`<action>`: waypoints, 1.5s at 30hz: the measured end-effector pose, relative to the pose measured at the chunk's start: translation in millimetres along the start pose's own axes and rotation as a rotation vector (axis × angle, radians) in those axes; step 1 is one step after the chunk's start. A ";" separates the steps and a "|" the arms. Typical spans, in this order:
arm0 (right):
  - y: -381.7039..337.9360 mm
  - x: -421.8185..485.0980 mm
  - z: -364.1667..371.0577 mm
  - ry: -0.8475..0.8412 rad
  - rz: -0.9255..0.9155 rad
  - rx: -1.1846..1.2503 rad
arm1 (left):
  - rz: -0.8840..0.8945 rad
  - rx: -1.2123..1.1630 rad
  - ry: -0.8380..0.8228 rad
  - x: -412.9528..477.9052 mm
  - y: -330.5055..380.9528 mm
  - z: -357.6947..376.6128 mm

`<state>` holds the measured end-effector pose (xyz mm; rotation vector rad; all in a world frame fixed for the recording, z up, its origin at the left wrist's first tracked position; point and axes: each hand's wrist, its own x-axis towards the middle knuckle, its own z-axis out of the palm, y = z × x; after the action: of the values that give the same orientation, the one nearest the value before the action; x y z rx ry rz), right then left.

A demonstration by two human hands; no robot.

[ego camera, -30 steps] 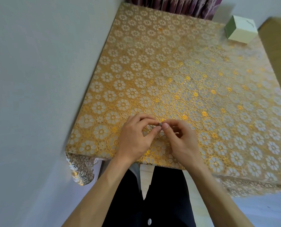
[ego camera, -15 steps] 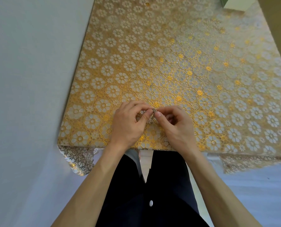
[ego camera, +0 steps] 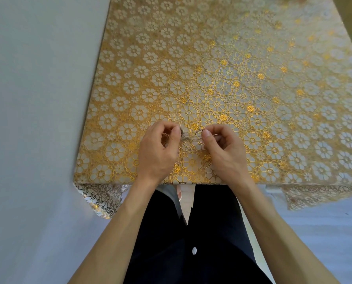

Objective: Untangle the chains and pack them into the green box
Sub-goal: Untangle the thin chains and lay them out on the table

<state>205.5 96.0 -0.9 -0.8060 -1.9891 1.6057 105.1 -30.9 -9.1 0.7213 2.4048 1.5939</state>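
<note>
Pulled wider apart since a sec ago | left hand point(ego camera: 157, 150) pinching one bit of the chains point(ego camera: 186, 138) | right hand point(ego camera: 227, 154) pinching another bit | both low over the tablecloth point(ego camera: 212, 78)

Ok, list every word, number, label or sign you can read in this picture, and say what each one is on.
None: no words, numbers, labels or signs show here.
The tablecloth bears only a flower pattern.
The dark clothing has a plain white button.
The chains, pinched by the left hand and the right hand, show no tag that I can make out.
</note>
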 end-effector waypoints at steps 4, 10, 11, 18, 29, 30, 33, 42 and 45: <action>0.3 0.6 0.2 0.014 0.032 0.023 | -0.013 -0.028 0.029 -0.3 -1.0 0.0; -1.1 -1.0 0.6 0.025 0.036 0.055 | -0.019 -0.021 0.028 -0.1 -1.1 -0.2; -2.2 -1.3 1.0 0.035 0.037 0.074 | -0.023 -0.023 0.031 0.0 -0.8 -0.3; -3.2 -1.2 2.8 0.122 0.062 0.173 | -0.028 0.001 0.064 0.5 0.3 0.4; -7.1 -0.7 1.7 0.171 0.083 0.222 | -0.005 0.014 0.139 0.6 2.2 0.1; -6.9 -0.6 1.7 0.172 0.082 0.222 | -0.003 0.018 0.148 0.6 1.6 0.4; -6.9 -0.6 1.8 0.190 0.096 0.224 | 0.003 0.038 0.184 0.5 0.0 1.3; -12.4 -3.3 -2.2 0.256 0.170 0.249 | -0.014 0.036 0.189 -0.5 0.1 1.9; -12.9 -7.9 -7.2 0.252 0.148 0.203 | 0.009 0.067 0.167 -0.4 0.5 1.4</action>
<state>214.1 93.8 13.4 -1.0381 -1.5965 1.6628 106.1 -29.7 -9.3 0.6340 2.5867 1.6444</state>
